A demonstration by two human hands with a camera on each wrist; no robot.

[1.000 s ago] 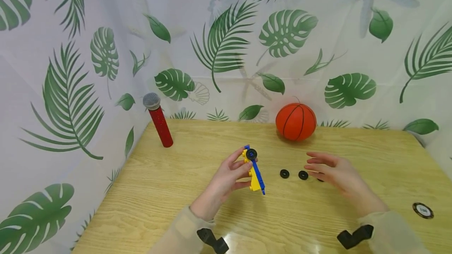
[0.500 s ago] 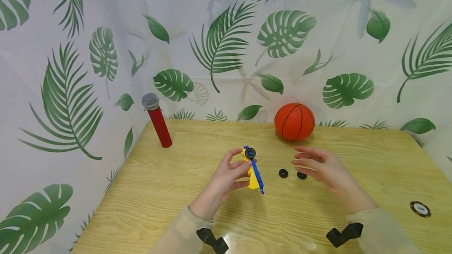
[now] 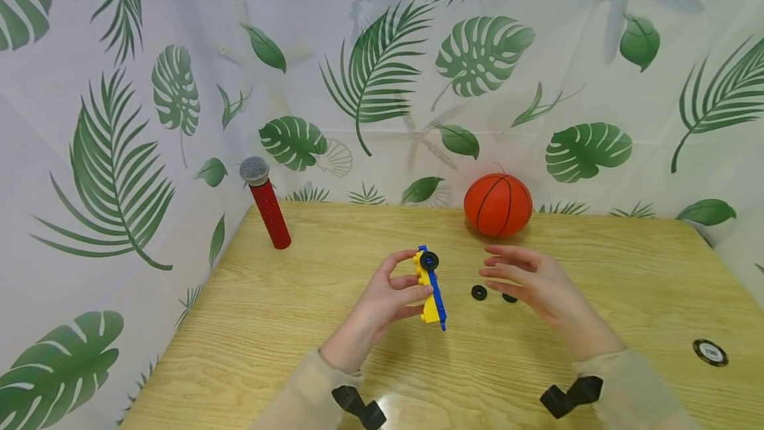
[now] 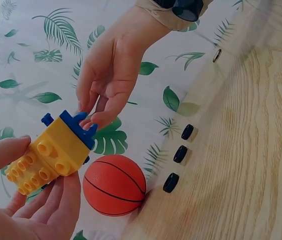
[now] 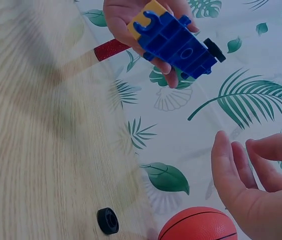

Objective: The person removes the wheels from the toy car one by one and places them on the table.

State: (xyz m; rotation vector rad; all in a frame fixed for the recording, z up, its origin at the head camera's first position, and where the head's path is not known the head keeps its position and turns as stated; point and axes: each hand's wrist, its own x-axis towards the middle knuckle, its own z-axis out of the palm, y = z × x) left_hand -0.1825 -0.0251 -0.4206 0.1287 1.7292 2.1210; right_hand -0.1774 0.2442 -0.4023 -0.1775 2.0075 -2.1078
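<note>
My left hand [image 3: 389,298] grips a toy block car [image 3: 432,297] with a yellow studded body and a blue base, held above the table. One black toy wheel [image 3: 428,261] is mounted on its far end. In the right wrist view the blue underside [image 5: 178,42] shows bare axle stubs. My right hand [image 3: 540,287] hovers to the right of the car, fingers loosely bent and nothing between them. Under its fingertips two loose black wheels [image 3: 479,292] show on the table. The left wrist view shows a row of three loose wheels [image 4: 180,154].
A red microphone [image 3: 271,211] stands at the back left of the wooden table [image 3: 268,330]. An orange toy basketball [image 3: 498,206] sits at the back, before a leaf-patterned curtain [image 3: 370,171]. A black-rimmed round chip [image 3: 710,352] lies at the right.
My right hand has moved left toward the car, passing over the loose wheels. The left hand keeps the car nearly in place, its thumb a little lower on it.
</note>
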